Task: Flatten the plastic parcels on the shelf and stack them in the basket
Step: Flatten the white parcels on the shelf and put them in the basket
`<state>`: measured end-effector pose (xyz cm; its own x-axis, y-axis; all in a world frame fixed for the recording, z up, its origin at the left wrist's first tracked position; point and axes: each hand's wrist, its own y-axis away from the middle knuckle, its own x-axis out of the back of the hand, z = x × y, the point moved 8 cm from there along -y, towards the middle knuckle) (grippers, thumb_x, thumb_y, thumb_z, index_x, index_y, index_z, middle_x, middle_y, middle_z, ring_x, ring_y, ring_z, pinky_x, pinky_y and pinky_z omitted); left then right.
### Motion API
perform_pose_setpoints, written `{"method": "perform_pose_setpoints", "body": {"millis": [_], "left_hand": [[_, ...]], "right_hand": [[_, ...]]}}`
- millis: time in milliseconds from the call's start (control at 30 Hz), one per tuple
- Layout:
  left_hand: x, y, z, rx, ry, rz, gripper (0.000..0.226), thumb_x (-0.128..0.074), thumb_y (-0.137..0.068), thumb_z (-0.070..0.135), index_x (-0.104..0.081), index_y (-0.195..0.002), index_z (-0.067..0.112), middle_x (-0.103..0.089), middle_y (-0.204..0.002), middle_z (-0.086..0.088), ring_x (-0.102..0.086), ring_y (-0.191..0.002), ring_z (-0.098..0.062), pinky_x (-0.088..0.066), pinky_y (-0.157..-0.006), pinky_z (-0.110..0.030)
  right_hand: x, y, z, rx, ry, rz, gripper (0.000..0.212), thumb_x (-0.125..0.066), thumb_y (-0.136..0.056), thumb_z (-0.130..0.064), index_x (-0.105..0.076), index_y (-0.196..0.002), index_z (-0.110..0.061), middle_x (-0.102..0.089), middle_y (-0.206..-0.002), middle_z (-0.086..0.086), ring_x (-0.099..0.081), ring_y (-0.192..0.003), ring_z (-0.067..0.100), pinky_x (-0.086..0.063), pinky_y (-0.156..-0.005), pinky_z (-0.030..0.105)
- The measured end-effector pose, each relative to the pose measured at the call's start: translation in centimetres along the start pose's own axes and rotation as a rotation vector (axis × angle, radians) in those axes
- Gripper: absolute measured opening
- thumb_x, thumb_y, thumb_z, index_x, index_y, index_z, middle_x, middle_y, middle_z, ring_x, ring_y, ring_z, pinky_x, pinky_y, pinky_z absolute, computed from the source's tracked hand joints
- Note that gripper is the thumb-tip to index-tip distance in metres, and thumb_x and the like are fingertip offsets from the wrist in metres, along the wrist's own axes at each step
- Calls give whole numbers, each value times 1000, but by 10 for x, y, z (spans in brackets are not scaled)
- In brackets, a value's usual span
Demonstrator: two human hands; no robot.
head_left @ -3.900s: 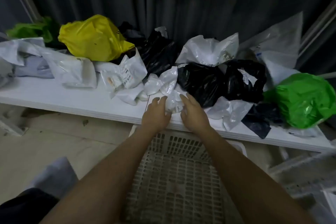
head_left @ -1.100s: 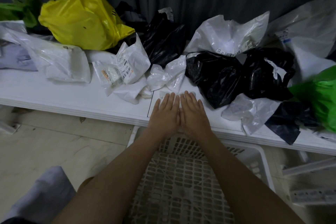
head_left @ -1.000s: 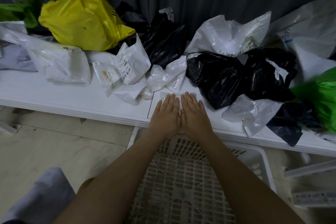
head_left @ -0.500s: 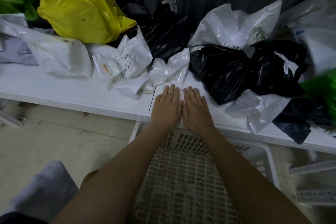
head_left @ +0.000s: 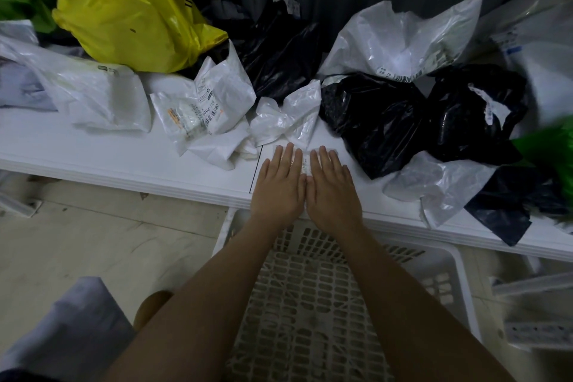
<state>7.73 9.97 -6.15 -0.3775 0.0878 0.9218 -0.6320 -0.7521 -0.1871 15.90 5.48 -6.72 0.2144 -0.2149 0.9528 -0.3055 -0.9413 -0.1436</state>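
A small white parcel (head_left: 305,168) lies flat near the front edge of the white shelf (head_left: 130,161). My left hand (head_left: 280,184) and my right hand (head_left: 333,189) press down on it side by side with straight fingers, hiding most of it. Only its far edge and a strip between my hands show. Just behind it lies a crumpled white parcel (head_left: 288,113). Below the shelf edge, under my forearms, stands the white lattice basket (head_left: 449,282); I see no parcel in it.
Several crumpled parcels crowd the shelf: a yellow one (head_left: 133,12) at back left, white ones (head_left: 214,102) in the middle, black ones (head_left: 372,121) and a green one (head_left: 552,158) to the right. A dark curtain hangs behind. White metal rails (head_left: 533,332) lie on the floor at right.
Earlier my hands were curled around the crumpled small parcel. Now both palms lie flat on it, and they have slid slightly forward over the last second.
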Motion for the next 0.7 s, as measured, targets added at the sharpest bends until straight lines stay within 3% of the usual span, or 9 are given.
{"method": "perform_pose_setpoints", "body": {"millis": [700], "left_hand": [[-6,-3,-1,19,-58,-44,75,6,-89,43,-19,-151,10,-14,-159,-11,-5,-148,-24,-3,-118,-38]], "right_hand": [[-4,-3,0,-13,39,-3,72,4,-92,-43,-19,-152,-11,-14,-159,12,-5,-148,26,-4,-119,38]]}}
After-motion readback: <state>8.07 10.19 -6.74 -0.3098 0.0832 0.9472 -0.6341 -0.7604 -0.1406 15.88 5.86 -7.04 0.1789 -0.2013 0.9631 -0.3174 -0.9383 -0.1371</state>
